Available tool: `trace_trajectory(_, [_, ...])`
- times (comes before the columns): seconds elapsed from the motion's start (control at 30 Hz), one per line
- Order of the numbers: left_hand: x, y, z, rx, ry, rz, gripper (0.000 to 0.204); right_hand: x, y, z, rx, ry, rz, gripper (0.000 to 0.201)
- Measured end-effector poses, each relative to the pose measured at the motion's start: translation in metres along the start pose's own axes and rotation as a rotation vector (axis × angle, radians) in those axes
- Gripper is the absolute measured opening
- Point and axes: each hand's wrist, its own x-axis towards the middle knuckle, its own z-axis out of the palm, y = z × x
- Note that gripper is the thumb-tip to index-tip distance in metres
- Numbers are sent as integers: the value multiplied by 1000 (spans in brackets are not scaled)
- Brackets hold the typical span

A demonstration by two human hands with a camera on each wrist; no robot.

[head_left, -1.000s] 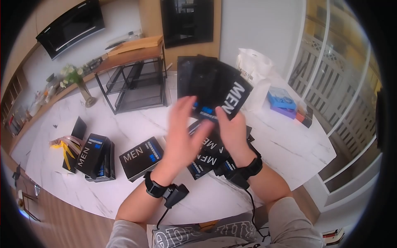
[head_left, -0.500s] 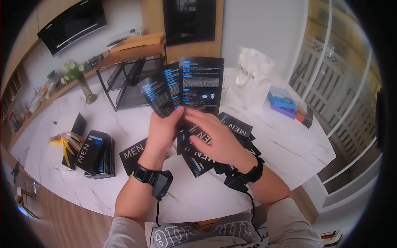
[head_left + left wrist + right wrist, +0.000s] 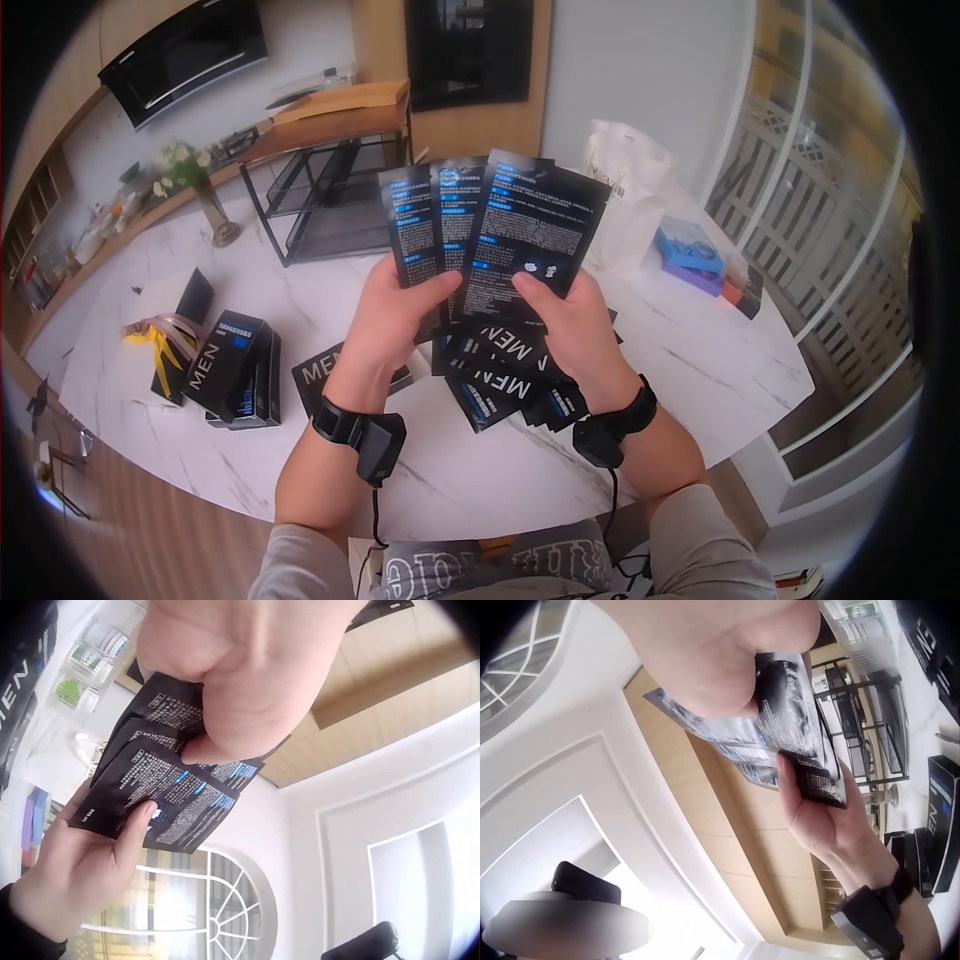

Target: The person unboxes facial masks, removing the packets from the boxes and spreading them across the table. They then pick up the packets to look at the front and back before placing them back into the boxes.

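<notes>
Several flat black sachets (image 3: 540, 225) are fanned out in front of me, backs with white and blue print turned toward me. My left hand (image 3: 382, 318) grips the left ones low down, thumb across their front. My right hand (image 3: 582, 325) pinches the rightmost sachet near its lower edge, thumb on top and fingers behind. The left wrist view shows the right thumb (image 3: 137, 825) pressed on the printed face. Below the hands, a pile of black sachets marked MEN (image 3: 500, 387) lies on the white marble-patterned table (image 3: 480, 490).
At left, black MEN boxes (image 3: 228, 365) stand beside an open box with ribbons (image 3: 165, 340). Another MEN box (image 3: 318, 372) lies partly behind my left forearm. Farther back are a vase (image 3: 222, 225), a wood-topped rack (image 3: 325, 205), a white bag (image 3: 625, 200) and a blue box (image 3: 690, 248).
A second ago the sachets were in the right hand, MEN side showing; then the left hand held them fanned, backs toward me. Now the right hand has gripped the rightmost one too.
</notes>
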Motion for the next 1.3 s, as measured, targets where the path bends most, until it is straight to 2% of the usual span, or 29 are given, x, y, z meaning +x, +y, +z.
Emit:
trace_trajectory(0.13, [3,-6,0,-11,-28,75,31,0,1,1,-1,53,-13,28])
trace_trajectory(0.23, [5,-9,-5,79,-94,-19,32,1,0,3,74,105,-28,26])
trace_trajectory(0.33, [1,1,3,60,-131,-217,32,3,-1,0,82,96,-39,27])
trace_trajectory(0.5, [3,-4,-2,73,-170,-126,30,4,-4,-3,33,14,20,28])
trace_trajectory(0.7, [5,-7,-5,100,-148,-77,26,8,-2,-7,9,-30,-1,28])
trace_trajectory(1.1, [7,-10,-8,178,-123,-52,26,9,-6,-10,-79,-12,30,30])
trace_trajectory(1.23, [11,-15,-13,230,-134,-50,25,13,9,-16,45,-63,73,30])
trace_trajectory(1.3, [12,-33,-21,179,-102,-121,25,20,26,-26,150,-120,133,30])
